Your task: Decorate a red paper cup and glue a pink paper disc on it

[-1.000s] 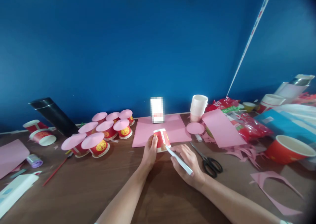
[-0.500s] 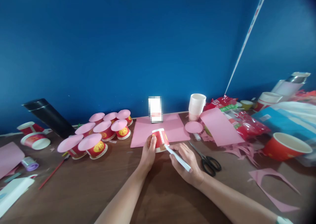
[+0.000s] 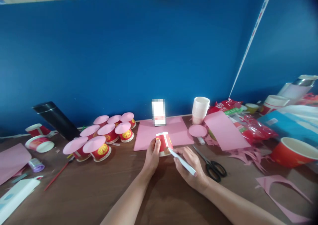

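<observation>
My left hand (image 3: 150, 157) grips an upturned red paper cup (image 3: 164, 143) that stands on the brown table, at the front edge of a pink paper sheet (image 3: 162, 132). My right hand (image 3: 190, 167) is closed on a white pen-like stick (image 3: 182, 161), and the stick's tip touches the cup's lower right side. Black scissors (image 3: 211, 164) lie just right of my right hand. A pink paper disc (image 3: 197, 130) lies behind them.
Several upturned red cups topped with pink discs (image 3: 104, 138) stand to the left. A black flask (image 3: 56, 119) leans behind them. A stack of white cups (image 3: 200, 109), red packets (image 3: 244, 122), a second pink sheet (image 3: 225, 130), a red bowl (image 3: 293, 151) and pink scraps (image 3: 280, 188) fill the right.
Both hands stay on the cup and stick almost unchanged. The view has shifted slightly, mostly upward.
</observation>
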Demonstrator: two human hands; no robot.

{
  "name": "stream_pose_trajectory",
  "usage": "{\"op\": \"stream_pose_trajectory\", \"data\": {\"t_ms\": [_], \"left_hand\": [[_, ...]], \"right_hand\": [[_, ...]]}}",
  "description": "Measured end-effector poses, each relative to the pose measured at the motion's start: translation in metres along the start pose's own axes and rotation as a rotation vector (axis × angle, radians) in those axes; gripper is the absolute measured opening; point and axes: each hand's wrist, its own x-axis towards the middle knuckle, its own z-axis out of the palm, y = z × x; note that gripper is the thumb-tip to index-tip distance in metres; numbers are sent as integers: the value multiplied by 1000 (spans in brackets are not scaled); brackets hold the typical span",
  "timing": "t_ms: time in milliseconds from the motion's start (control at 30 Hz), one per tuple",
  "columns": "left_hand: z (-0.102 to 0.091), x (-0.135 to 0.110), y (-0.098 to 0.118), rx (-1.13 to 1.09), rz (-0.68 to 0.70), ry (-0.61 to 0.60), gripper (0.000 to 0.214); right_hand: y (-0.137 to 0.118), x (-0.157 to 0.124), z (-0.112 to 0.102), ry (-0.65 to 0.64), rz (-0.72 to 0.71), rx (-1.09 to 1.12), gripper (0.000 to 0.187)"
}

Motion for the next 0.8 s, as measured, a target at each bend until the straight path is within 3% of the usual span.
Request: {"op": "stream_pose_trajectory", "data": {"t_ms": [333, 533, 800], "left_hand": [[0, 2, -5, -113, -32, -10, 42], [-1, 2, -6, -104, -14, 31, 39], [-1, -2, -1, -217, -48, -15, 42]], "right_hand": [[-2, -1, -4, 14, 1, 39, 12], [17, -11, 3, 25, 29, 90, 22], [41, -5, 4, 221, 411, 226, 26]]}}
